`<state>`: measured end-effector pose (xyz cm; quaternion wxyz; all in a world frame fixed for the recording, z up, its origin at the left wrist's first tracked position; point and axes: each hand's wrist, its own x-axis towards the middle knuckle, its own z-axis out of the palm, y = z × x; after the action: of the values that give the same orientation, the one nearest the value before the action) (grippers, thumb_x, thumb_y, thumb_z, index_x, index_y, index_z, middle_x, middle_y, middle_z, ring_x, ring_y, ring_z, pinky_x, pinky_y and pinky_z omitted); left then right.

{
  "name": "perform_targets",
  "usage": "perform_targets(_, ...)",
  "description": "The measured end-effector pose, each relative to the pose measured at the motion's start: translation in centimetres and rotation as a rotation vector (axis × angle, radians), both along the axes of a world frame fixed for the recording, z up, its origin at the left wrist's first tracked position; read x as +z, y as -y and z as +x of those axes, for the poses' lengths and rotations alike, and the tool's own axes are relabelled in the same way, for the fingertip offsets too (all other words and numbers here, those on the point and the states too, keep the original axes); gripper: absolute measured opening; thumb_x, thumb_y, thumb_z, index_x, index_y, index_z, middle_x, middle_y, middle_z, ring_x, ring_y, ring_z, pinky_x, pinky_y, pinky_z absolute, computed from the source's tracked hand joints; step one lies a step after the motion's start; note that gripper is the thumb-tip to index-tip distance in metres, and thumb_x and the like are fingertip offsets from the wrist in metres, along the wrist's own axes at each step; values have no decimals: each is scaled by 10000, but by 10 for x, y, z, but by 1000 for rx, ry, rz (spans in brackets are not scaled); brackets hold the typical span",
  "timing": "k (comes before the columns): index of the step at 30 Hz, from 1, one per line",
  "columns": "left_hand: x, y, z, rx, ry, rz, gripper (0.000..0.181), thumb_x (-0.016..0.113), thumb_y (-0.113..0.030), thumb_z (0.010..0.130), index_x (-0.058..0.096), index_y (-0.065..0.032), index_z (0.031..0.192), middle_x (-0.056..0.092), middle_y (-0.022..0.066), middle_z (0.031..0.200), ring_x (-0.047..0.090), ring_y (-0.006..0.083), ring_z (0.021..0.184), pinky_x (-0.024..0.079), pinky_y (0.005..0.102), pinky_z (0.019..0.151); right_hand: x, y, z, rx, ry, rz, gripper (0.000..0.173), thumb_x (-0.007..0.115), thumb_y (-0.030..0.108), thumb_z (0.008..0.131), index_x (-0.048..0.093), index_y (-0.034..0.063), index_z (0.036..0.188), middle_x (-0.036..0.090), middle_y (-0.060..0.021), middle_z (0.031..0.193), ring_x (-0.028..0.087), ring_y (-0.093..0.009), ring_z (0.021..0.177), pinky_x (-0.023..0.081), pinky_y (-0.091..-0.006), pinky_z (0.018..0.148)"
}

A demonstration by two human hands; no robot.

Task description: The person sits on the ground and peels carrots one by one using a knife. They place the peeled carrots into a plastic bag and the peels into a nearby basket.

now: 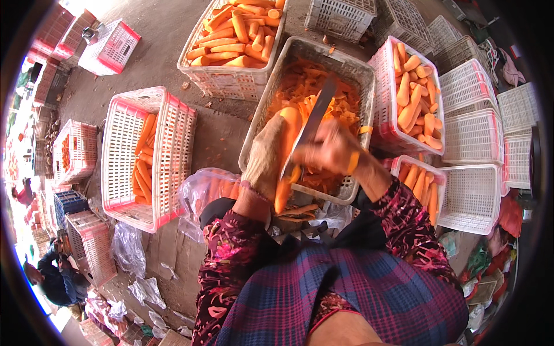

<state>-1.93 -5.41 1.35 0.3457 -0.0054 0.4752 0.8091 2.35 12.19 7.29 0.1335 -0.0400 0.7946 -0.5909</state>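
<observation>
My left hand [263, 153], in a pale, soiled fabric glove, grips a large carrot [289, 129] that slants down toward my lap. In my right hand [331, 149], bare and blurred by motion, is a long-bladed knife [321, 103]. Its blade lies along the right side of the carrot, and an orange shaving [296, 174] hangs by its lower end. Both hands are over a dirty plastic crate [365, 73] that holds many carrot peelings [298, 88]. The knife's handle is mostly hidden by my fingers.
Peeled carrots [238, 39] fill a crate beyond on the left, and more carrots [413, 95] fill one on the right. Another crate [173, 142] with carrots stands at left beside a plastic bag [203, 194] of carrots. Stacked crates [469, 134] line the right. A person [60, 277] is at lower left.
</observation>
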Motion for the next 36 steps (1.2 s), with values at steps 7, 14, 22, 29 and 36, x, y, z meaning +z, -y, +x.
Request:
perform_targets(7, 25, 5, 11, -189, -145, -36, 415, 506, -397, 1080, 594, -34, 1262, 666, 48, 986, 642, 131, 781, 522, 199, 640, -54, -121, -46, -727, -296, 193, 303, 775, 271, 904, 742, 7, 760, 713, -73, 675, 649, -161, 573, 493, -313, 533)
perform_targets(14, 13, 5, 4, 73, 410, 298, 411, 560, -413, 1057, 600, -55, 1255, 684, 115, 986, 684, 208, 782, 583, 297, 671, -38, -71, -37, -590, -334, 342, 294, 809, 262, 891, 720, 4, 782, 659, -92, 668, 605, -173, 605, 459, -334, 571)
perform_targets(22, -7, 1, 2, 64, 115, 86, 426, 534, -412, 1067, 619, -40, 1256, 678, 65, 988, 656, 146, 789, 544, 273, 672, 6, 15, 7, 123, -235, -33, 162, 779, 184, 912, 745, 26, 928, 691, -42, 813, 624, -122, 842, 498, -315, 736)
perform_targets(29, 45, -5, 14, -111, -122, -144, 425, 511, -394, 1077, 620, -29, 1264, 674, 48, 1010, 642, 120, 804, 523, 251, 667, -44, -102, -44, -529, -203, 40, 154, 755, 185, 925, 780, 46, 865, 725, 26, 804, 583, -78, 592, 472, -298, 560)
perform_targets(36, 26, -5, 1, 79, 361, 265, 441, 467, -372, 1094, 555, -2, 1317, 670, 126, 1068, 673, 198, 831, 574, 269, 639, -84, -111, -42, -648, -548, 385, 233, 758, 195, 938, 751, -6, 821, 702, -80, 745, 652, -150, 668, 497, -307, 615)
